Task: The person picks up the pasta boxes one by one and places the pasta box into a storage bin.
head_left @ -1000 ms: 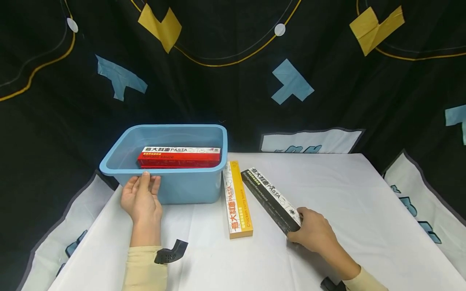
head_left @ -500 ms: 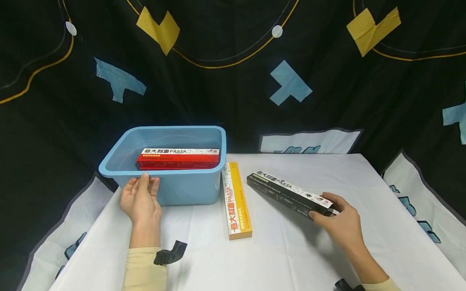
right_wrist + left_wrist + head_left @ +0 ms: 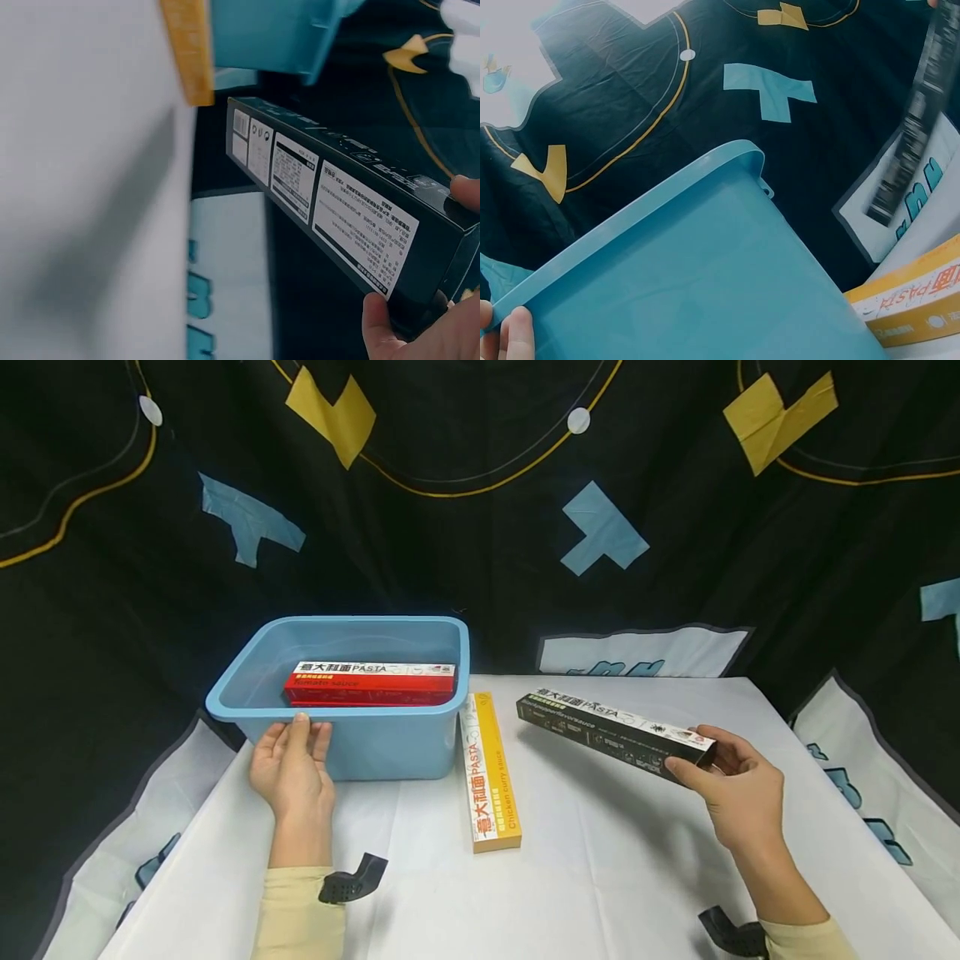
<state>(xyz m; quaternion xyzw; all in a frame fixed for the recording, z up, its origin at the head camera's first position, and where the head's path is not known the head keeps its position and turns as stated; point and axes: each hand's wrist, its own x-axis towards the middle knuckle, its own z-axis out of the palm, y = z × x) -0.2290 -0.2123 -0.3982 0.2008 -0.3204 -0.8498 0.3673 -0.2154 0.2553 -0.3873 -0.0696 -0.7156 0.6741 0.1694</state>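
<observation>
My left hand (image 3: 296, 768) pinches the front rim of a blue plastic bin (image 3: 390, 743), thumb on top and fingers beneath the lip. Inside the bin lies a red tomato sauce pasta box (image 3: 367, 685). My right hand (image 3: 738, 789) grips the near right end of a black pasta box (image 3: 615, 731), held above the table with its shadow below. In the right wrist view the underside of the black box (image 3: 330, 202) shows white printed panels, with thumb and fingers on opposite sides of its end. A yellow chicken curry pasta box (image 3: 491, 777) lies between bin and black box.
A white cloth covers the table (image 3: 562, 893). Behind it hangs a black curtain (image 3: 480, 560) with yellow and blue shapes. The yellow box lies right beside the bin's right wall. Each wrist carries a black strap mount (image 3: 352, 881).
My right hand has lifted the black box off the table and moved it to the right and away from me, turning it more crosswise. The left hand and the bin stay in place.
</observation>
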